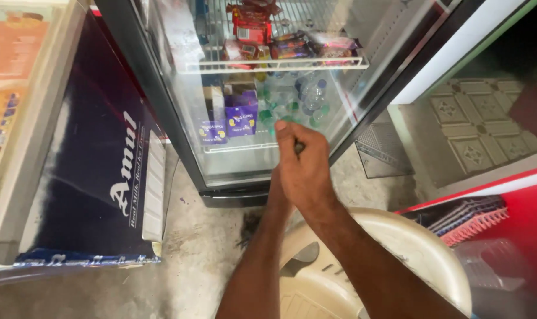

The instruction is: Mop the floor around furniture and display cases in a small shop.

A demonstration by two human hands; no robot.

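My right hand [302, 168] is closed in a fist in front of the glass door [179, 106] of an upright fridge, low on the pane. A small dark bit [299, 147] shows between its thumb and fingers; what it is cannot be made out. My left forearm [256, 260] reaches up beneath that hand, and the left hand itself is hidden behind it. Behind the glass stand purple boxes [240, 112] and bottles with green and blue caps [307, 97]. Red and pink snack packets [253, 32] lie on a white wire shelf [280, 65] above.
A cream plastic chair [422, 248] sits right under my arms. A dark blue chest freezer [97, 177] with white lettering stands at the left. A red cabinet [516, 218] is at the right, with a dark mat [383, 150] and patterned tiles [481, 127] behind it.
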